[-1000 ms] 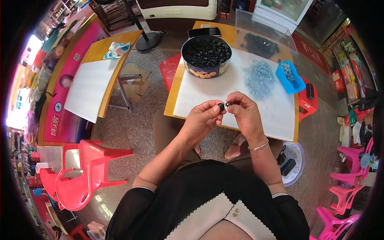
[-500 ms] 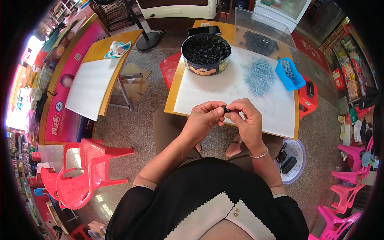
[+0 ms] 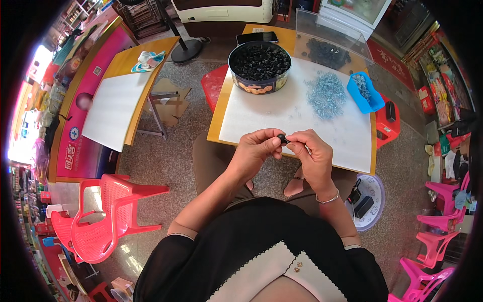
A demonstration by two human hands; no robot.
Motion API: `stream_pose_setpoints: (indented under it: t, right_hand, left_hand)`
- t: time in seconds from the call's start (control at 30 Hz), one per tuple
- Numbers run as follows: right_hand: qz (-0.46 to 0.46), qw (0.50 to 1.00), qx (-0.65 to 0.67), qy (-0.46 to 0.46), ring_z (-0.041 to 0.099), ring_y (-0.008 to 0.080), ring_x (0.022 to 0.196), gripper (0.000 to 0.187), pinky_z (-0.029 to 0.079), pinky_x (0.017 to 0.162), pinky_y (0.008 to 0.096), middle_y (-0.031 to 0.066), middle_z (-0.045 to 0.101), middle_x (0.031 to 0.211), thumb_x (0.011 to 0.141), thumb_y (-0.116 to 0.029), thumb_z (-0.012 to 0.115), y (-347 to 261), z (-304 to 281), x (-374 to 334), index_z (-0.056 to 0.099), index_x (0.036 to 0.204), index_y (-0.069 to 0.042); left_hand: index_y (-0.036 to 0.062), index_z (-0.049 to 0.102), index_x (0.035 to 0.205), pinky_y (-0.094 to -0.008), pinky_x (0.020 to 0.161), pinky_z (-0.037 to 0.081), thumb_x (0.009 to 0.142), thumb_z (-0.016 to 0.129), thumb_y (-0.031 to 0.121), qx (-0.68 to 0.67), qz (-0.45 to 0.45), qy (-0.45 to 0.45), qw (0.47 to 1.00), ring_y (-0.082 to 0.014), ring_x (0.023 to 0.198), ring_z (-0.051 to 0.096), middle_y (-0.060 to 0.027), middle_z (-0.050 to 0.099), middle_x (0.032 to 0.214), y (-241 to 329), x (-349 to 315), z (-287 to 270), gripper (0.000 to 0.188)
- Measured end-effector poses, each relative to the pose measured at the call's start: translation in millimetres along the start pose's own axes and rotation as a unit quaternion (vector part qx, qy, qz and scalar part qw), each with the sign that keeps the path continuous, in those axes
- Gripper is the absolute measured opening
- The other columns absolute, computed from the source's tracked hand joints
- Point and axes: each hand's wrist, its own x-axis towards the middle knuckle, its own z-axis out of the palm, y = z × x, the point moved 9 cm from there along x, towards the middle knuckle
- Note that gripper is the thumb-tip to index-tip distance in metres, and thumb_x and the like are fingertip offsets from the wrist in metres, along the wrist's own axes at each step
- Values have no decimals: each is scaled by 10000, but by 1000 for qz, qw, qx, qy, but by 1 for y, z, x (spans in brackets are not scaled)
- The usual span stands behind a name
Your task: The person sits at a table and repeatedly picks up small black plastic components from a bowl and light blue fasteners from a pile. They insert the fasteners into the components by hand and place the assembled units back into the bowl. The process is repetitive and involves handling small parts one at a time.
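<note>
Just over the table's near edge, my left hand [image 3: 255, 153] pinches a small black round part [image 3: 282, 138] between thumb and forefinger. My right hand [image 3: 313, 153] is closed at the part's right side, its thumb and forefinger pressed together; whatever tiny piece they may hold is too small to make out. Beyond my hands, a round tub [image 3: 259, 85] full of similar small black parts stands on the white-covered table [image 3: 261, 113]. To its right lies a loose spread of small clear bluish pieces [image 3: 326, 95]. A blue tray [image 3: 371, 104] at the right edge holds more of them.
A transparent panel [image 3: 332, 32] stands at the far right, with a pile of black parts [image 3: 327, 54] seen through it. A phone [image 3: 257, 38] lies behind the tub. Red stools [image 3: 215, 86] and a red plastic chair [image 3: 118, 211] stand around. A basin [image 3: 372, 201] sits on the floor at right.
My right hand has shifted slightly to the right, its fingertips now at the side of the black part. My left hand stays in place with the part turned a little.
</note>
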Motion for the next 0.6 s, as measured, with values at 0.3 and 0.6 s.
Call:
stream_pose_setpoints:
  t: [0.3,0.6]
  right_hand:
    - [55,994,91,-9,603,123,781,142,495,691,237,65,610,876,831,52,565,15,1,-4,631,942,-6]
    - [66,992,103,-3,587,113,779,130,484,703,234,58,609,874,828,47,575,23,4,-9,629,936,-2]
  left_hand:
    - [-40,603,1076,-246,680,508,864,617,68,16,-7,-2,1000,-133,715,597,-82,643,893,1,-3,1,238]
    - [-29,622,1049,-224,661,491,856,641,101,118,26,12,993,-104,690,588,-55,642,881,7,-3,0,233]
